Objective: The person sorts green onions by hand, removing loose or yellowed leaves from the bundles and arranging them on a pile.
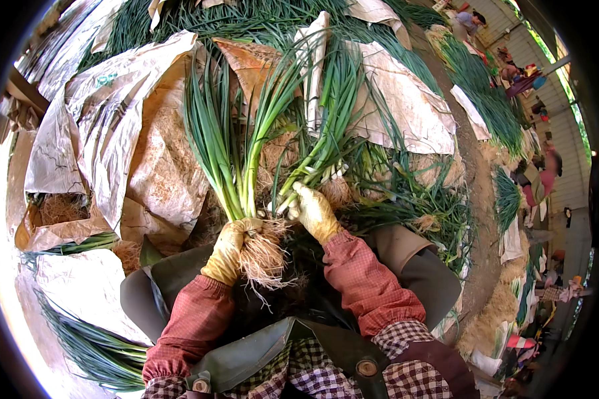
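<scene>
1. The left hand (229,250), in a yellow glove, is wrapped around the pale lower end of a bunch of green onions (218,159).
2. The bunch stands out in front of the person: its leaves fan up and away from the left hand, while its roots (265,256) hang just to the right of that hand, above the lap.
3. The right hand (315,211), also gloved, is near the bunch on its right, with the fingertips at the pale ends of some other stalks (323,143); I cannot tell whether it pinches them.
4. The bunch should feel light. The pale ends look fairly firm, perhaps slippery, while the long leaves look soft and likely to crease; the roots seem limp and stringy.
5. The best hold is probably low, around the pale part just above the roots, since squeezing the leaves could bruise them.
6. More loose greens (412,216) lie to the right of the right hand.
</scene>
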A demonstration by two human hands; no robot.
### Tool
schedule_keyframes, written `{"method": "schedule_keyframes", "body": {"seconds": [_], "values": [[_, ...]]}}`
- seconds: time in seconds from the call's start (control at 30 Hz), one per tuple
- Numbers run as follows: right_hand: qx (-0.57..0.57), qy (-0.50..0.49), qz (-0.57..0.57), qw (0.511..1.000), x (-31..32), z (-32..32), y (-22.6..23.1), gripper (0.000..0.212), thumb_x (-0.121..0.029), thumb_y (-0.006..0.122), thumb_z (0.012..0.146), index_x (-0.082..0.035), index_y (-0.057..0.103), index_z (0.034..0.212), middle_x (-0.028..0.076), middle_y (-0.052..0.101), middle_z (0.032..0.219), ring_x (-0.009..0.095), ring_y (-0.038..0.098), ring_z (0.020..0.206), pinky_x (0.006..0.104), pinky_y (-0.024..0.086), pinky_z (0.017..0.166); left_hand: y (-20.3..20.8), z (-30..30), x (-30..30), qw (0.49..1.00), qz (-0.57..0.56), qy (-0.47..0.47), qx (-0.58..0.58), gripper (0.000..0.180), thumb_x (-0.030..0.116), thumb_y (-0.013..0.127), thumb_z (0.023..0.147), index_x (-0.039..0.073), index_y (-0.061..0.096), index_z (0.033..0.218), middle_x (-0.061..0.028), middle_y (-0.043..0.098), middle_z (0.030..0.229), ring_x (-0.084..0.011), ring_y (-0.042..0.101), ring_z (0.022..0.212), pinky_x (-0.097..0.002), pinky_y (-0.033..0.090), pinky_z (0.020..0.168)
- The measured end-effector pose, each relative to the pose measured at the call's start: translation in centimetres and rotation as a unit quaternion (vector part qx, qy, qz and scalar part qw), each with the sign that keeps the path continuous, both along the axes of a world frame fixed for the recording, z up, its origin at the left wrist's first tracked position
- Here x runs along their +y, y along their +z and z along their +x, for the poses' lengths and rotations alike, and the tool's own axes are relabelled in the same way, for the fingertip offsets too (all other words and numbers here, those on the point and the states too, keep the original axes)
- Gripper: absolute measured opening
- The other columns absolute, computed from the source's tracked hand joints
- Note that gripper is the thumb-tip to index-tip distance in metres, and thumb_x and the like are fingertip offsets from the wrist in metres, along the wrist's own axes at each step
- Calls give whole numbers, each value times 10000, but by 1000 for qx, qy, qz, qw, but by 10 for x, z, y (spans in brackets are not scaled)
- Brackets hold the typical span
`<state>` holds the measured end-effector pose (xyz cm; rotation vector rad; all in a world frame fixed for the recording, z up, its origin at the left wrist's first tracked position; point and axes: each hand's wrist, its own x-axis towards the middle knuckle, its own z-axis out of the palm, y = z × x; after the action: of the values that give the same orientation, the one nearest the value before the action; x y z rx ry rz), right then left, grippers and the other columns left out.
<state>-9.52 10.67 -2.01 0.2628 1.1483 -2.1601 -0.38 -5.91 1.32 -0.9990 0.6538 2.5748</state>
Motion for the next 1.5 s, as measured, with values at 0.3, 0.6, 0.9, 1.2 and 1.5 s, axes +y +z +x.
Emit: {"method": "schedule_keyframes", "body": {"seconds": [0.3,0.6,0.9,1.2,1.5], "values": [[453,125,651,596,7,22,25,355,-345,492,841,-35,599,705,157,599,650,314,591,610,374,473,545,3,9,23,977,-196,-83,-6,130,-8,632,687,-55,597,803,-93,587,669,-179,553,539,-275,443,475],[652,-6,327,684,-26,90,103,97,-20,538,798,-20,571,889,78,568,763,193,592,649,303,484,537,-41,13,22,972,-217,7,86,151,-1,617,677,-57,603,816,-106,612,690,-191,587,572,-265,473,510],[511,208,376,745,37,-33,35,299,-147,577,754,-27,537,1025,164,540,1012,308,544,885,364,450,790,3,11,36,925,-365,-95,43,221,-13,641,605,-53,605,820,-95,616,694,-171,579,560,-281,472,507],[420,13,412,808,62,86,99,147,46,558,789,30,589,931,36,619,848,87,561,712,220,469,668,-21,8,30,955,-292,-38,20,179,-37,618,646,-91,580,812,-127,605,663,-208,589,520,-297,485,469],[423,94,555,710,49,68,42,697,-409,648,756,-16,378,1264,200,513,1145,231,587,839,340,453,794,-21,10,34,948,-302,-85,48,183,10,624,653,-74,601,813,-117,621,684,-181,589,552,-286,473,497]]}}
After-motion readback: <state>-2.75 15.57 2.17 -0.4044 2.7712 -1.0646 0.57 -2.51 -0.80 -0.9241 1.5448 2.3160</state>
